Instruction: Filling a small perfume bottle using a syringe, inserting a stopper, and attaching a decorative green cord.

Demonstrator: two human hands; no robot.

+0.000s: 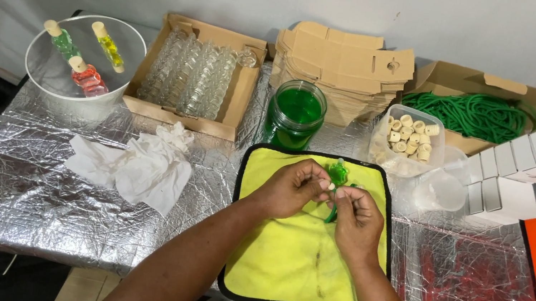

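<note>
Over a yellow cloth with a black border (pixel 297 257), both hands work on a small glass bottle of green liquid (pixel 337 173). My left hand (pixel 291 187) pinches the bottle from the left. My right hand (pixel 358 220) pinches a green cord (pixel 332 213) at the bottle's neck; the cord hangs down between the hands. Just behind them stands a glass jar of green liquid (pixel 297 113).
On the foil-covered table (pixel 23 182): a white bucket (pixel 83 65) with three corked bottles, a cardboard tray of empty glass bottles (pixel 192 76), flat cardboard boxes (pixel 340 65), a tub of corks (pixel 409 139), a box of green cord (pixel 477 114), white boxes (pixel 534 166), crumpled tissue (pixel 138 165).
</note>
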